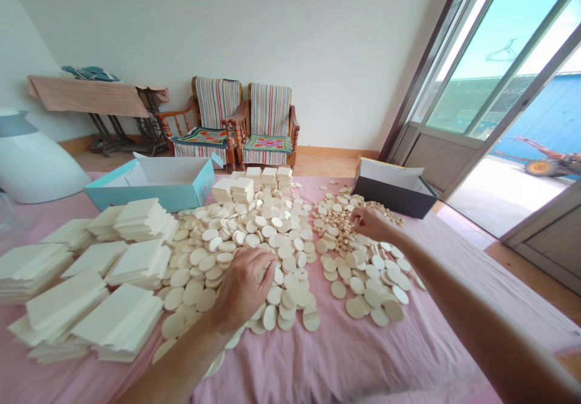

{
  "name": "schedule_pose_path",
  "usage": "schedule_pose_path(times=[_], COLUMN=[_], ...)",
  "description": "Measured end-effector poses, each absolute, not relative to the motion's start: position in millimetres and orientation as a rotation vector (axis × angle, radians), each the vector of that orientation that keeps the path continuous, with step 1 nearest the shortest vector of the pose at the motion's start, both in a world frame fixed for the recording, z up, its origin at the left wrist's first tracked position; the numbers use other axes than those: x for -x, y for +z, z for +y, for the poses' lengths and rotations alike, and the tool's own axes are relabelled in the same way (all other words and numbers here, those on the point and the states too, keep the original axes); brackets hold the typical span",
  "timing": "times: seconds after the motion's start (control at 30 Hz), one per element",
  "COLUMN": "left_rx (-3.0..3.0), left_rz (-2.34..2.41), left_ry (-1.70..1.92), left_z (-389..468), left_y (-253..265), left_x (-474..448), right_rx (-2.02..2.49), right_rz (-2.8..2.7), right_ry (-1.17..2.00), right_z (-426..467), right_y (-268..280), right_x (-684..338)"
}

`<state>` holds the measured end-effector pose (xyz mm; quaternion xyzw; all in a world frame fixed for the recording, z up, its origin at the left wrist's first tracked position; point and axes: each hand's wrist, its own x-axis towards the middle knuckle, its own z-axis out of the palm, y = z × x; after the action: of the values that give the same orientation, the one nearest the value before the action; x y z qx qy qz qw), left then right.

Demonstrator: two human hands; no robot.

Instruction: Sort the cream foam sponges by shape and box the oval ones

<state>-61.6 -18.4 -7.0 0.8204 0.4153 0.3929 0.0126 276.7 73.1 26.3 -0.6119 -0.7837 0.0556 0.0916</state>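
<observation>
My left hand [247, 280] rests over a wide heap of pale round wooden discs [236, 231], its fingers curled down together; whatever is under them is hidden. Farther off to the right, my right hand [370, 223] reaches into a patch of small wooden beads [333, 229]. Its fingers are pinched at the edge of the beads, and what they hold is too small to make out. Nearer to me than the beads lies a second, smaller heap of wooden discs [374, 289], partly beside my right forearm.
Stacks of pale wooden squares [122, 316] stand at the left, smaller stacks [242, 189] at the back. A blue box [149, 195] and a black box [394, 195] sit along the far edge of the pink cloth [290, 367]. A white jug [39, 162] is far left.
</observation>
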Motion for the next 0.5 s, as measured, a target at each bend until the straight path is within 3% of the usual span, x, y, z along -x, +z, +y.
schedule_pose_path(times=[0.27, 0.5], left_rx=[-2.558, -2.556], left_rz=[1.299, 1.299], left_ry=[1.235, 1.228], left_z=[-18.5, -19.8], left_y=[-8.0, -6.0], left_x=[63.3, 62.2], right_rx=[1.6, 1.571], right_rz=[-2.727, -2.674], right_ry=[0.154, 0.061], right_z=[79.4, 86.5], right_y=[23.8, 35.2], right_x=[-231.7, -223.1])
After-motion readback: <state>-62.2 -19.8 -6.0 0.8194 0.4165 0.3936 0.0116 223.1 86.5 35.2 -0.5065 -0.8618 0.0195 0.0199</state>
